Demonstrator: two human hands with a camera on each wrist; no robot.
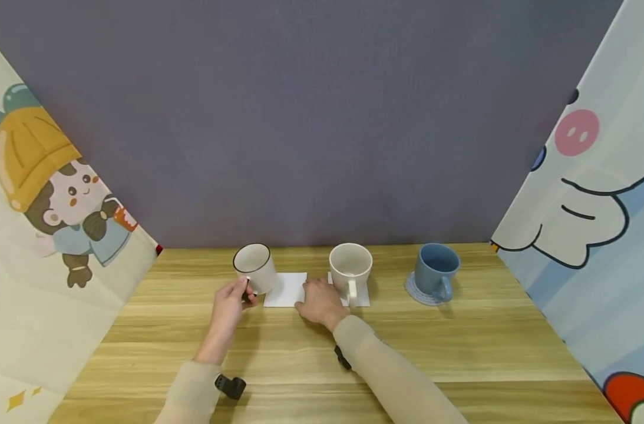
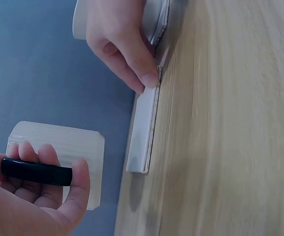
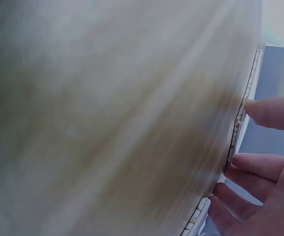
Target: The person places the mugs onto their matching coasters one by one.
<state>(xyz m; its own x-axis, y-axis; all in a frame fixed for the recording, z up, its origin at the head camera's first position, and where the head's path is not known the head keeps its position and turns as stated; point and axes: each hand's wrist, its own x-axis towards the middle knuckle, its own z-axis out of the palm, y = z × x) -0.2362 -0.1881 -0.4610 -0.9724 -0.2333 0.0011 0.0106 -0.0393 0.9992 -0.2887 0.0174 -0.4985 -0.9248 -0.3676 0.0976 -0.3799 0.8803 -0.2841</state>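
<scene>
My left hand (image 1: 230, 303) grips the black handle (image 2: 36, 172) of a white mug (image 1: 263, 277) with a dark rim. In the left wrist view this mug is upright, its base raised off the tabletop. To its right lies a flat white square coaster (image 1: 286, 290). My right hand (image 1: 323, 301) holds the coaster's right end, thumb at the near edge and fingertips along its side. Just beyond that hand, a cream mug (image 1: 350, 262) stands on a second white coaster (image 1: 362, 298), its handle toward me. The right hand partly hides this coaster.
A blue mug (image 1: 437, 268) stands on a round grey-blue coaster (image 1: 416, 290) at the right. The wood-grain table (image 1: 459, 365) ends at a grey back panel (image 1: 322, 129). Cartoon-printed curtains (image 1: 592, 194) close off both sides.
</scene>
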